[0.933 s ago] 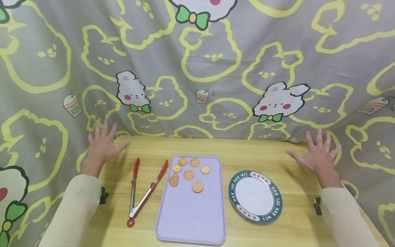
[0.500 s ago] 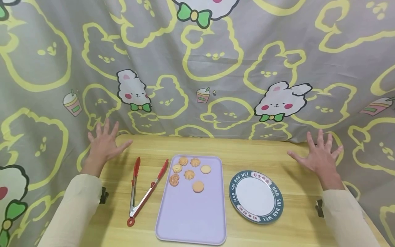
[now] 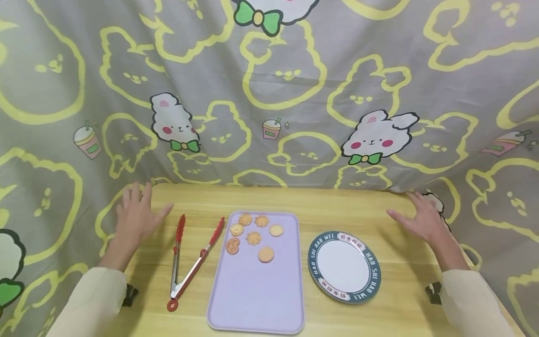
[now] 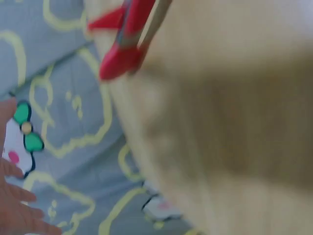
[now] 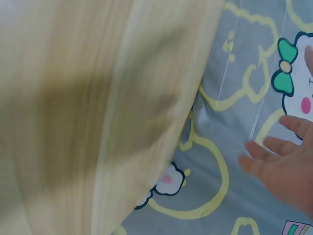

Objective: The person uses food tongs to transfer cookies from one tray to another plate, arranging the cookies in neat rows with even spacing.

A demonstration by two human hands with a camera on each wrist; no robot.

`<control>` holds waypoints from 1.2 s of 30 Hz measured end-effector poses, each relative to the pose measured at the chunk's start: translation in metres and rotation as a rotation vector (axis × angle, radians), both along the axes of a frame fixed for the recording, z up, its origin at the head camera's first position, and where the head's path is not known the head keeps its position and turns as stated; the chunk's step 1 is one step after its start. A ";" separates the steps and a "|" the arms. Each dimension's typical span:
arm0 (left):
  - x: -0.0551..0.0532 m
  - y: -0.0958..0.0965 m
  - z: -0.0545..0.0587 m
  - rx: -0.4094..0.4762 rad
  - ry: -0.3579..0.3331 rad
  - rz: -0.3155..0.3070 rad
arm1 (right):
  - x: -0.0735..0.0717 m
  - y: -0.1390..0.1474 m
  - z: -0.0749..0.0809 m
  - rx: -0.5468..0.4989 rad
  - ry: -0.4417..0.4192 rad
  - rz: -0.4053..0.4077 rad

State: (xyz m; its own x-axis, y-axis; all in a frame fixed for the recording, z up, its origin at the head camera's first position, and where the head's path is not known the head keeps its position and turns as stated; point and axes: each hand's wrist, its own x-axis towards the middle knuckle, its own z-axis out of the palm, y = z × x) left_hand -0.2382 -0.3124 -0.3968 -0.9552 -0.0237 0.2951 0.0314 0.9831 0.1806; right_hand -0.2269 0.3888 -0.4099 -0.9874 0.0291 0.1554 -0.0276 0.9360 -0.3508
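Flanking the tray [image 3: 257, 292], your left grip [image 3: 135, 216] and right grip [image 3: 424, 223] spread, empty; tongs [image 3: 191, 272] left of it are best held midway.

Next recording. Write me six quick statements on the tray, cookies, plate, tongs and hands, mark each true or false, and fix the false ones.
1. Seven cookies lie on the tray. True.
2. The plate is right of the tray. True.
3. Two cookies are on the plate. False: it bears no cookie.
4. Neither the left hand nor the right hand touches the tongs. True.
5. The tongs are closed. False: their arms are spread.
6. The tongs lie on the tray. False: they lie left of it.
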 end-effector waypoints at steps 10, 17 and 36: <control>0.057 0.032 -0.030 0.333 -0.224 0.086 | 0.034 -0.028 -0.009 -0.170 -0.250 0.121; 0.079 0.051 -0.044 0.360 -0.376 0.123 | 0.048 -0.042 -0.022 -0.282 -0.378 0.138; 0.088 0.090 -0.080 0.336 -0.294 0.220 | 0.055 -0.057 -0.047 -0.442 -0.544 0.205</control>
State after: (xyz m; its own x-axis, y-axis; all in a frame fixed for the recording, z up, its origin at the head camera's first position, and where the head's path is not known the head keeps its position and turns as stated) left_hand -0.1502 -0.2225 -0.4768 -0.9585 -0.2815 -0.0445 -0.2699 0.8466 0.4588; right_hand -0.1720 0.3319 -0.4568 -0.9139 -0.2184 -0.3422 0.0984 0.6987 -0.7086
